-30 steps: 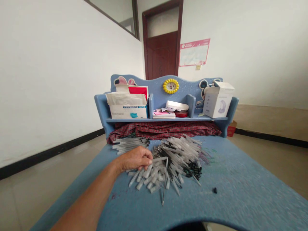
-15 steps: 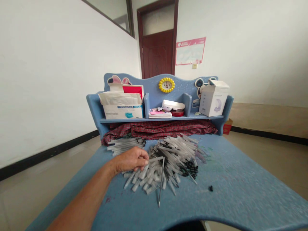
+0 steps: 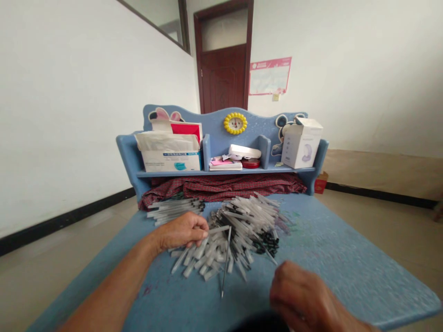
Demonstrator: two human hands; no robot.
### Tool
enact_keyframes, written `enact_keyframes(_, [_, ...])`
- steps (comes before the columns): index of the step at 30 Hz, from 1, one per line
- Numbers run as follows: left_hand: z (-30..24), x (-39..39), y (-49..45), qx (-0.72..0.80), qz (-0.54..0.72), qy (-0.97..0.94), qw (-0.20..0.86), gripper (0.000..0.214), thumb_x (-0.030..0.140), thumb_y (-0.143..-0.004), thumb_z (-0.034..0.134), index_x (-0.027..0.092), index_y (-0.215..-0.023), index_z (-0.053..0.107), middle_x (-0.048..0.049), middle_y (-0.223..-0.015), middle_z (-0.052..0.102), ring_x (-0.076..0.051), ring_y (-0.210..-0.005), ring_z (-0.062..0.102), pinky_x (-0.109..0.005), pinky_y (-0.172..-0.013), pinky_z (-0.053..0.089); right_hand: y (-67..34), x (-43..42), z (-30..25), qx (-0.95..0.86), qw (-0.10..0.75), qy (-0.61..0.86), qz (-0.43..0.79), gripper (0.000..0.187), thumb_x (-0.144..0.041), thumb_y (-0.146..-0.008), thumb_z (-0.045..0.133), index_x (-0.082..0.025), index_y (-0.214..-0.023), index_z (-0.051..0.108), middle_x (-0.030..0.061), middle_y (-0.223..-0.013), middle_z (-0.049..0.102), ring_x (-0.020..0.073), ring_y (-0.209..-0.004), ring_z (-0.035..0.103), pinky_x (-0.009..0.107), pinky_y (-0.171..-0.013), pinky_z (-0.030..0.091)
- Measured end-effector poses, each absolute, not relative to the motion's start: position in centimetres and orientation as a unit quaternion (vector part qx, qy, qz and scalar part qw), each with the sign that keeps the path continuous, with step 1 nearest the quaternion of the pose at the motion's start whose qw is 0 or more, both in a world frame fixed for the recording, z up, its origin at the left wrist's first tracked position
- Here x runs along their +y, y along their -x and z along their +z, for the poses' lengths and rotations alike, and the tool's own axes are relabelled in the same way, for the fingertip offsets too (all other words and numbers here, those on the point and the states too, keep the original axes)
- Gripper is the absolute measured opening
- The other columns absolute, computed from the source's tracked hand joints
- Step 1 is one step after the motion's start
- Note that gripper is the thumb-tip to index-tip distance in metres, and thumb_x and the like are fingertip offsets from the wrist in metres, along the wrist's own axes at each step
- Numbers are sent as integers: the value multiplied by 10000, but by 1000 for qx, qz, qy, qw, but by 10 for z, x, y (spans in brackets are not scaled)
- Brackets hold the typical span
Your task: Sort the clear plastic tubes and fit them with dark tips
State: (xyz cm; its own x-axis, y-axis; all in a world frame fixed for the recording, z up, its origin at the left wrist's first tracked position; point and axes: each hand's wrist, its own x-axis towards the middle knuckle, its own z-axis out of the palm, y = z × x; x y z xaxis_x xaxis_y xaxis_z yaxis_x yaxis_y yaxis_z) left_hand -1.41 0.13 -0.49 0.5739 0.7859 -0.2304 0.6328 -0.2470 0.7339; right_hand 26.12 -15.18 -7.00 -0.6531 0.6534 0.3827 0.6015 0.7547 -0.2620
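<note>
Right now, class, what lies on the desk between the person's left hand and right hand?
Head view: a thin pen refill and the near edge of the clear pen tubes, then bare blue desk.

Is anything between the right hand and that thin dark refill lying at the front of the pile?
Nothing visible. Only bare blue tabletop separates the right hand from the thin dark refill; the pile of clear plastic tubes lies farther back, under the left hand.
</note>
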Motion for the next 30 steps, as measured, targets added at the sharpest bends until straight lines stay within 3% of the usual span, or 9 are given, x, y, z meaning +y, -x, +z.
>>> enact_keyframes(2, [-6,2,14,453,96,-784,413,258,400,-678,560,143,-666,569,11,-561,591,-76,-415,388,-174,-415,272,-271,-124,-58,-841,294,455,17,222,-138,-894,405,-160,-778,593,56,-763,600,164,-740,558,292,-657,451])
enact_keyframes(4, [-8,3,15,451,99,-784,415,254,395,-683,563,142,-677,578,8,-566,598,-77,-416,394,-173,-414,275,-276,-101,-53,-817,299,493,2,180,-133,-857,463,-155,-732,591,40,-734,587,160,-718,549,274,-644,434])
enact_keyframes(8, [-10,4,17,447,105,-783,419,244,388,-682,570,144,-678,587,10,-568,602,-75,-417,401,-167,-412,277,-278,-76,-61,-818,271,508,14,177,-146,-844,467,-152,-741,612,43,-751,600,154,-728,559,252,-666,430])
enact_keyframes(20, [-3,3,20,451,113,-778,422,221,365,-676,573,147,-643,576,16,-564,588,-74,-425,410,-171,-420,293,-305,-77,-53,-746,340,569,66,212,-247,-839,457,-174,-783,647,-2,-651,615,130,-595,563,233,-591,400])
enact_keyframes(27, [-2,1,22,453,122,-781,413,230,359,-703,560,131,-702,585,6,-592,596,-70,-441,415,-172,-427,299,-281,-102,-35,-811,234,496,203,209,-217,-848,441,-165,-716,595,-24,-611,554,90,-557,508,187,-525,361])
enact_keyframes(30, [-3,1,20,455,146,-778,409,225,355,-707,562,133,-730,592,14,-591,595,-71,-444,424,-174,-434,304,-258,-112,-29,-875,182,419,159,181,-170,-856,437,-167,-739,576,-10,-674,591,87,-606,532,183,-552,355])
